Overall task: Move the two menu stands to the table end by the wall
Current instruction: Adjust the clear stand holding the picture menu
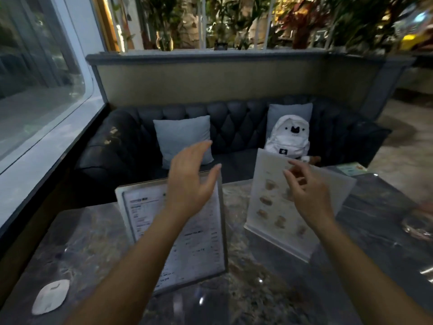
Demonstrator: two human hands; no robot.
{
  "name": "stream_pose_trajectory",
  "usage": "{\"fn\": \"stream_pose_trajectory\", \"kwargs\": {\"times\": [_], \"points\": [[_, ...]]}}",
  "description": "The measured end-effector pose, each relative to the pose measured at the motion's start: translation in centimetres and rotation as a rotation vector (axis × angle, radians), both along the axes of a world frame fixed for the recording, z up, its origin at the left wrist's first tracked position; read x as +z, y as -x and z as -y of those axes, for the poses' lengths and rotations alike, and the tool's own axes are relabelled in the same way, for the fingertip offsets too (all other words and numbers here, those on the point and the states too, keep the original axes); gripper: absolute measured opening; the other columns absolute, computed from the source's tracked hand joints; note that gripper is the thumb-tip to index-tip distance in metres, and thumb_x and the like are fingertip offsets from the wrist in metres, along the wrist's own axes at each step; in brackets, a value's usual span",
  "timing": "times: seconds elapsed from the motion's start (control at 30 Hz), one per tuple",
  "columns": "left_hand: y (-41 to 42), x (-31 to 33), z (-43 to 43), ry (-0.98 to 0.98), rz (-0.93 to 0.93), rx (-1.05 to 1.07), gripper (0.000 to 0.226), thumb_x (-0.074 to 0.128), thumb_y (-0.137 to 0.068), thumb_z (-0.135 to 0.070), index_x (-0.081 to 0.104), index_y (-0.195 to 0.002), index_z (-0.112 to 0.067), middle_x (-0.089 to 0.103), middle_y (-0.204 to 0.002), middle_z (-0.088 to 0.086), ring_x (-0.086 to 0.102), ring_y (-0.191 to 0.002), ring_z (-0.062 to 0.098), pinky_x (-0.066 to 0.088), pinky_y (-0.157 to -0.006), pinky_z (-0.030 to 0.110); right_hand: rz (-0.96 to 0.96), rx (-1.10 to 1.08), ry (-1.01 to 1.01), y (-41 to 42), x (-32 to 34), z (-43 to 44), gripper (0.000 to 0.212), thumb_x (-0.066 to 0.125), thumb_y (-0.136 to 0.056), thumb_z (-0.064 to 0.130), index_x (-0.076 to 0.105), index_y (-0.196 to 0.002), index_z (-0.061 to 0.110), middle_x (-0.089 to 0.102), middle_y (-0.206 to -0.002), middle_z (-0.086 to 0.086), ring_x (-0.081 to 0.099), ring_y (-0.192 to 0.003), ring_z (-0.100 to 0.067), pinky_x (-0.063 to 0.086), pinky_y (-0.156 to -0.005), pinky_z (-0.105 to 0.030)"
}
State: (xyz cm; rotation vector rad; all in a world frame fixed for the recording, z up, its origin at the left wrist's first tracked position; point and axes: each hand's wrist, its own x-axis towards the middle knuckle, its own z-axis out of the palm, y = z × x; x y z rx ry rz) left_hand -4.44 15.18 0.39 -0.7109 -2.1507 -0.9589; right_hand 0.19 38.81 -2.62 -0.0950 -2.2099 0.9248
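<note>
Two menu stands stand upright on the dark marble table (351, 242). The left menu stand (201, 245) carries printed text lists; the right menu stand (267, 207) shows pictures of food on a pale sheet. My left hand (189, 181) hovers in front of the top of the left stand, fingers spread, holding nothing. My right hand (307, 195) is in front of the right stand's upper part, fingers apart and loosely curled; I cannot tell whether it touches the sheet. The frame is blurred.
A white oval object (50, 296) lies on the table's near left corner. A glass item (419, 226) sits at the right edge. Behind the table are a dark tufted sofa (234, 123), two grey cushions and a white backpack (289, 137). A window wall (42, 118) runs along the left.
</note>
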Motion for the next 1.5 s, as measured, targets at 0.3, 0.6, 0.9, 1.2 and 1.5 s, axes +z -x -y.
{"fn": "stream_pose_trajectory", "kwargs": {"times": [0.3, 0.6, 0.9, 1.2, 1.5], "points": [[3.0, -1.3, -11.4, 0.504, 0.029, -0.151, 0.062, 0.043, -0.091, -0.044, 0.016, -0.144, -0.024, 0.02, -0.155, 0.0, 0.012, -0.143, 0.017, 0.004, -0.118, 0.038, -0.059, -0.321, -0.511, -2.9, 0.1, -5.2, 0.042, 0.038, -0.089, 0.028, 0.054, -0.122, 0.007, 0.062, -0.121, -0.014, 0.057, -0.113, -0.03, 0.038, -0.091, -0.04], [3.7, -2.0, -14.0, 0.654, 0.13, -0.112, 0.057, 0.046, -0.09, -0.038, 0.02, -0.141, -0.037, 0.029, -0.149, 0.011, 0.013, -0.141, 0.028, -0.007, -0.114, 0.052, 0.055, -0.348, -0.623, -2.9, -3.0, -8.0, 0.044, 0.043, -0.089, 0.03, 0.05, -0.126, 0.007, 0.056, -0.131, -0.012, 0.049, -0.123, -0.026, 0.042, -0.093, -0.04], [2.0, -1.4, -14.2, 0.651, 0.179, -0.055, 0.061, 0.05, -0.086, -0.042, 0.022, -0.14, -0.038, 0.036, -0.131, 0.011, 0.026, -0.127, 0.029, -0.013, -0.11, 0.054, -0.049, -0.29, -0.597, -0.4, -3.1, -9.7, 0.036, 0.053, -0.088, 0.014, 0.054, -0.12, -0.002, 0.06, -0.123, -0.021, 0.051, -0.12, -0.036, 0.041, -0.099, -0.045], [0.9, -1.7, -14.6, 0.582, 0.188, -0.022, 0.058, 0.048, -0.085, -0.046, 0.028, -0.138, -0.037, 0.039, -0.121, 0.01, 0.031, -0.118, 0.027, -0.008, -0.11, 0.05, -0.056, -0.163, -0.541, 0.8, -3.2, -11.3, 0.038, 0.052, -0.089, 0.015, 0.051, -0.125, 0.003, 0.054, -0.13, -0.019, 0.046, -0.125, -0.033, 0.044, -0.097, -0.047], [0.5, -4.5, -13.3, -0.225, 0.536, -0.065, 0.07, 0.064, -0.083, -0.025, 0.025, -0.14, -0.015, 0.04, -0.135, 0.016, 0.043, -0.122, 0.028, 0.036, -0.105, 0.048, 0.029, -0.207, 0.432, 0.7, -7.3, -13.1, 0.051, 0.053, -0.089, 0.028, 0.037, -0.136, 0.014, 0.048, -0.136, -0.015, 0.045, -0.122, -0.025, 0.037, -0.098, -0.037]]}}
